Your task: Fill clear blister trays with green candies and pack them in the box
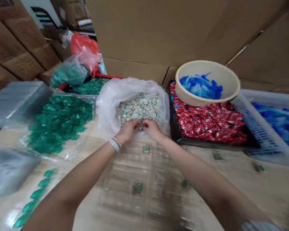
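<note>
Small packet (141, 125): at the near edge of the white bag's opening; could slip if my pinch is uneven.
Left hand (128, 130), right hand (152, 127): fingertips close together, pinching the small packet; exact grip blurred.
White bag (108, 104): limp rim, could sag and snag fingers.
Loose packets (145, 149): near my forearms; a low sweep could scatter them.
Cream basin (195, 98): perched on red packets (202, 125); could tip if they shift.

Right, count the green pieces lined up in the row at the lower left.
5, from the far end towards the near edge: first piece, second piece, third piece, fourth piece, fifth piece. The left forearm or the picture's edge may hide more.
</note>
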Demonstrator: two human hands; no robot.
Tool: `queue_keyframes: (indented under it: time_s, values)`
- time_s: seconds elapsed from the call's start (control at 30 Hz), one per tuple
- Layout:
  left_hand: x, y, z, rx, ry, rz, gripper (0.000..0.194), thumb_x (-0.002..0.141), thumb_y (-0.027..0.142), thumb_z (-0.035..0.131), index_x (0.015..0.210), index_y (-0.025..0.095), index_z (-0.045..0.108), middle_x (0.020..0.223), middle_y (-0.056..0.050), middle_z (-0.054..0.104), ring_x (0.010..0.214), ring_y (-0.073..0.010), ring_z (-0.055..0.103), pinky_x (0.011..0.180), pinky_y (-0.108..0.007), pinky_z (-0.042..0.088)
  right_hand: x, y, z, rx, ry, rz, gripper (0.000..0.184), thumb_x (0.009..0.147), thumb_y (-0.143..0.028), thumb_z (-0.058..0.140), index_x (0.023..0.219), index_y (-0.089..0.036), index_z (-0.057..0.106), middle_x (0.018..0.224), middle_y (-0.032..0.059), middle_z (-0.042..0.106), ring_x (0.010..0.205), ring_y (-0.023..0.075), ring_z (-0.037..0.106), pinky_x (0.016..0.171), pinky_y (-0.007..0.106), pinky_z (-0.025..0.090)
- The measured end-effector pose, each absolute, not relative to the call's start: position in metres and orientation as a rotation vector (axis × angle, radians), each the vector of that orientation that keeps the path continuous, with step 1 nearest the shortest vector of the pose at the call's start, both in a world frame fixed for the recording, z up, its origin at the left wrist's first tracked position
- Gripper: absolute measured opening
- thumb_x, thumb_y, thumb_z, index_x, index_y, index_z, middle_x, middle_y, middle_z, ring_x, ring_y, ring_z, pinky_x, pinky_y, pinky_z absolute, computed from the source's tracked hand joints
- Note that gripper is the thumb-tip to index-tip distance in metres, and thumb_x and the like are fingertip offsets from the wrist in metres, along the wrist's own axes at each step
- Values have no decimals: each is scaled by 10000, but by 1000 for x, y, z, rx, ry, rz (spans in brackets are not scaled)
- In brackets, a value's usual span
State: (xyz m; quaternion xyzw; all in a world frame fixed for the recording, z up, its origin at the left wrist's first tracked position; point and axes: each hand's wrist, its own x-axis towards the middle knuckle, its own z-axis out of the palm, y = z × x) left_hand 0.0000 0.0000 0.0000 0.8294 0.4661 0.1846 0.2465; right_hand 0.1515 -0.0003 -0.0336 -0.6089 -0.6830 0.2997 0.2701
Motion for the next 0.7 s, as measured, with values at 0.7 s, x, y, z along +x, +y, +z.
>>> queue_keyframes:
  time_s: [0.7]
  values:
    - [5,2,1,2378,1334,484,182,735,137,478,842,145,626,837,-67,602,779,-161,549,725,-257,419,170,10,-23,-1678,-1773,543,261,734,-81,423,890,-167,613,839,44,602,762,143,546,712,256,425]
